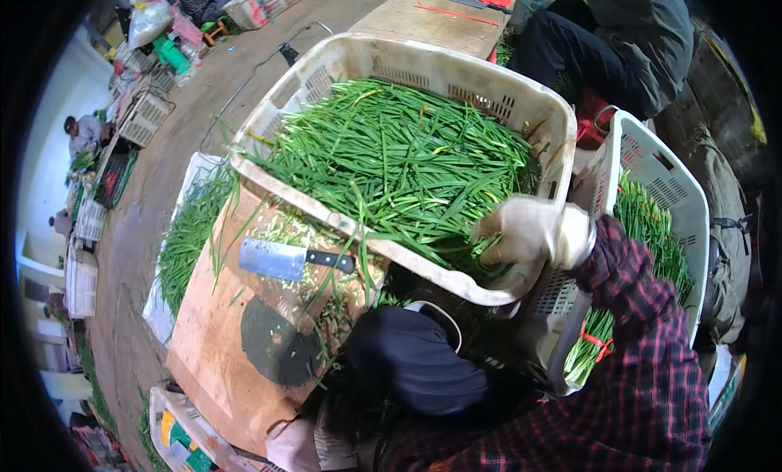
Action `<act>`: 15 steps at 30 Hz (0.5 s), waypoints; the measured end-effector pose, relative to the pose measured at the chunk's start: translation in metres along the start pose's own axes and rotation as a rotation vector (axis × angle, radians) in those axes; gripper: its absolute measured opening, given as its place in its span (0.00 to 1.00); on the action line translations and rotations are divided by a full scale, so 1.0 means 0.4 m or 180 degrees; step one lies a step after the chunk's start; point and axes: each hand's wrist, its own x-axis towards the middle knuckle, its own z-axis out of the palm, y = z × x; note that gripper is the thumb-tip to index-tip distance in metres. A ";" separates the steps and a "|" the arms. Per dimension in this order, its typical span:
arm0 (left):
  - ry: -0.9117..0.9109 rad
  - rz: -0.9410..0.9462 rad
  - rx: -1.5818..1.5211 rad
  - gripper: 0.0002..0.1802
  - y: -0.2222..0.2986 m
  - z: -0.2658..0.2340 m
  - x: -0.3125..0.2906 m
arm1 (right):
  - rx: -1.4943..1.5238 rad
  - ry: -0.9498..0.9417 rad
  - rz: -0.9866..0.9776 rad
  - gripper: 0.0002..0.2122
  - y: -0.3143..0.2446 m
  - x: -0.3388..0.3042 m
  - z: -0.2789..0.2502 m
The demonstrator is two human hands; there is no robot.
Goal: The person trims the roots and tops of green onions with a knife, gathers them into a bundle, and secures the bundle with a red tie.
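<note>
My right hand (525, 232), in a pale glove, reaches into the near right corner of a big white plastic basket (281, 193). Its fingers curl round some garlic chives (407, 146), which lie loose and heaped in that basket. At the lower edge, by the near side of the wooden board (216, 342), a pale shape (293, 446) looks like my gloved left hand; its fingers cannot be made out. On the board lies a cleaver (281, 260) with a black handle, among cut pale scraps. A dark round patch (279, 342) sits nearer to me.
A second white basket (692, 203) at my right holds chives bundled with red ties (599, 342). More chives (195, 236) lie on a white sheet left of the board. Another person (619, 48) sits far right, beside a board (407, 20) with a knife and red strips.
</note>
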 end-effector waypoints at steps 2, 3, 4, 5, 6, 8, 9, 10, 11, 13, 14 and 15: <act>0.0204 0.0484 0.1296 0.26 -0.062 0.046 -0.003 | -0.0472 0.0237 0.0607 0.20 0.179 0.085 -0.036; 0.0352 0.0739 0.1753 0.27 -0.084 0.073 -0.014 | -0.0584 0.0525 0.1018 0.24 0.244 0.136 -0.058; 0.0506 0.0912 0.2051 0.27 -0.098 0.097 -0.019 | -0.0713 0.0807 0.1459 0.28 0.303 0.174 -0.078; 0.0695 0.1068 0.2387 0.28 -0.107 0.124 -0.048 | -0.0804 0.0724 0.1639 0.33 0.344 0.214 -0.098; 0.0949 0.1061 0.2795 0.28 -0.092 0.143 -0.046 | -0.0909 0.0625 0.1940 0.38 0.400 0.224 -0.100; 0.0966 0.1353 0.4005 0.26 -0.033 0.150 -0.039 | -0.0627 0.0262 0.2439 0.51 0.442 0.244 -0.085; 0.0711 0.1852 0.4616 0.26 -0.030 0.154 -0.034 | -0.0862 0.0302 0.2392 0.52 0.463 0.269 -0.055; 0.0433 0.2356 0.5212 0.26 -0.026 0.160 -0.026 | -0.1099 0.0341 0.2340 0.53 0.489 0.298 -0.017; 0.0192 0.2130 0.5126 0.26 -0.014 0.185 -0.014 | -0.1087 0.0558 0.2383 0.53 0.488 0.320 0.015; -0.0320 0.1646 0.4959 0.25 -0.006 0.269 0.025 | -0.1173 0.0640 0.2247 0.44 0.492 0.331 0.033; -0.0501 0.1752 0.5470 0.25 -0.064 0.320 0.039 | -0.1083 0.0608 0.2209 0.39 0.518 0.352 0.042; -0.0712 0.1811 0.5968 0.25 -0.159 0.380 0.054 | -0.1016 0.0571 0.2210 0.34 0.544 0.356 0.042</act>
